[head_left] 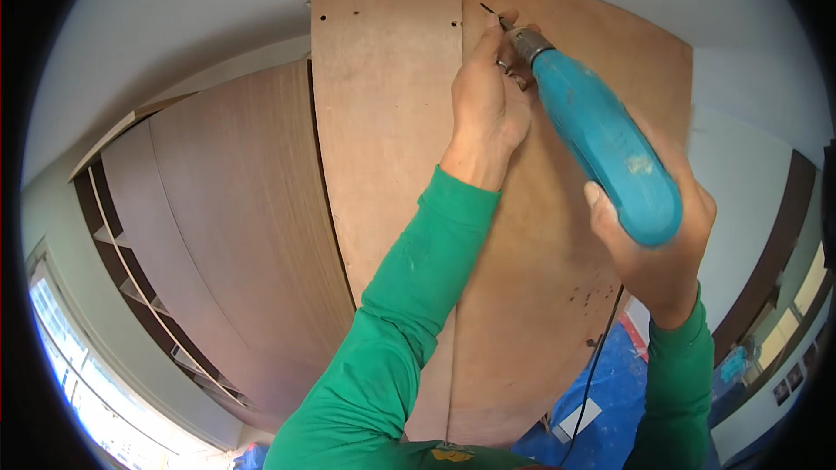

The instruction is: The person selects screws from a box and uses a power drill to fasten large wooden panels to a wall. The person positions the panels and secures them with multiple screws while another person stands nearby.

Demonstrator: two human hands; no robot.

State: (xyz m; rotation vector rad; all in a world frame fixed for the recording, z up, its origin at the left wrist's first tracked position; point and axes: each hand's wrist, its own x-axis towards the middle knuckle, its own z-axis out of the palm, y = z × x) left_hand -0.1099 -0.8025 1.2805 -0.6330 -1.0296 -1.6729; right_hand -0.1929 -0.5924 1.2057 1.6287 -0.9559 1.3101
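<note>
A teal corded power drill [601, 135] slants up to the left, its thin dark bit [485, 8] pointing at the upper part of a wooden panel. My right hand [657, 235] wraps round the drill's rear end, thumb on the near side. At the bit, my left hand [490, 100] is raised with thumb and fingers closed round its shaft, just ahead of the metal chuck [529, 43]. Small metallic pieces [512, 74] show among the left fingers; I cannot tell what they are. The bit's tip appears close to the pale brown panel [566, 17], though contact is unclear.
A second wooden panel [383, 104] with small dark holes adjoins on the left, beside darker wood-grain doors [235, 183]. The drill's black cord [594, 374] hangs past a blue sheet [614, 392] at the lower right. A bright window [78, 374] stands lower left.
</note>
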